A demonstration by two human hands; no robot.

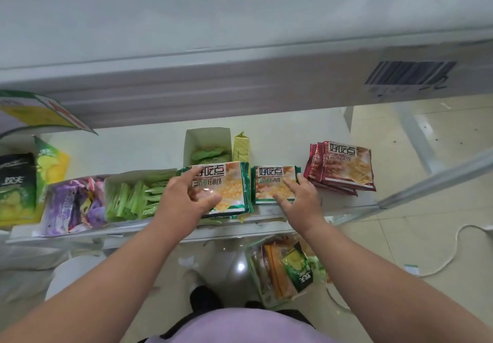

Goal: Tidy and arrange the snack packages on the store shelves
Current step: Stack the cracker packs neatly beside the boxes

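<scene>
Snack packages lie along a white shelf (149, 145) across the middle of the frame. At centre, the left hand (184, 196) rests with fingers spread on a green-edged biscuit stack (232, 190), thumb curled at its near edge. Just right, the right hand (298, 198) lies with straight fingers on a second green-edged stack (269, 182). A red-edged stack (344, 166) sits further right. Behind, an open white box (206, 140) holds green packets. Left of centre, a tray (113, 182) holds green sticks.
</scene>
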